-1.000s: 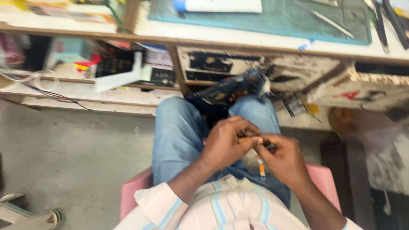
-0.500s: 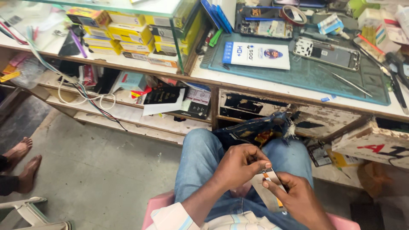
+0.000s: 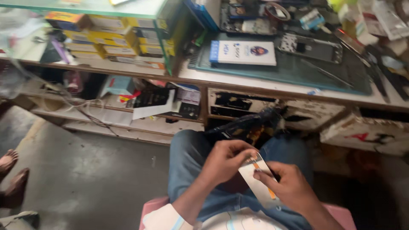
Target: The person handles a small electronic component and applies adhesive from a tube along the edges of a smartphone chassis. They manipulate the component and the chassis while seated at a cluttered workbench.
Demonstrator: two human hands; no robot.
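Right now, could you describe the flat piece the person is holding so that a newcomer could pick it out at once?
Start at the green mat on the workbench, then drop to the lap in blue jeans below. There the left hand and right hand pinch a thin pale-grey rectangular panel. An orange strip along one edge sets it apart.

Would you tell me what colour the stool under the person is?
Pink: the plastic stool, clearest in the head view.

Phone repair workshop: cluttered workbench [image 3: 255, 83]

Flat white-and-blue box [image 3: 243, 53] on green bench mat [image 3: 298, 72]; stacked yellow boxes [image 3: 106, 40] on shelf
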